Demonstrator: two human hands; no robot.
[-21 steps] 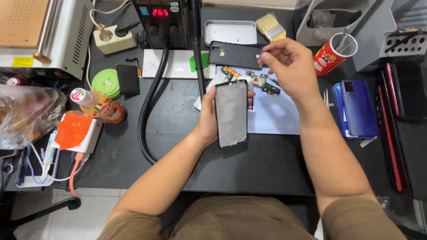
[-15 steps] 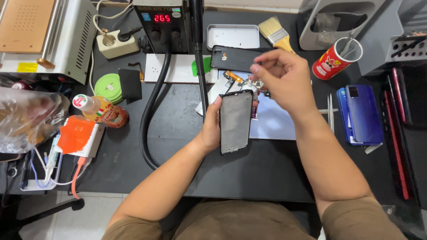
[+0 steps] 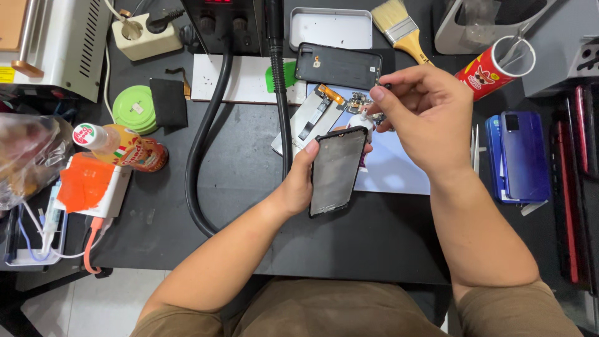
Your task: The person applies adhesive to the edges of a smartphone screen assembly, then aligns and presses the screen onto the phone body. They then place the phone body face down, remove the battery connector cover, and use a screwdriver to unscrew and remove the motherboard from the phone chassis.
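Left hand [image 3: 298,187] gripping phone frame [image 3: 337,171] edges, right hand [image 3: 418,118] pinching tiny part above.

A dark, glossy phone screen panel [image 3: 337,171] stands tilted, upright lengthwise, near the bench's middle, slightly right.

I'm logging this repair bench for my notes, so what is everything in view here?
phone frame: one, black, held upright over the desk
back cover: one, black, desk top centre
paintbrush: one, yellow handle, top
metal tray: one, silver, top centre
snack tube: one, red, upper right, holding tools
blue phone: one, right side
sauce bottle: one, lying left
green tape roll: one, left
black hose: one, curving across desk
left hand: grips the phone frame
right hand: pinches a tiny part, too small to tell
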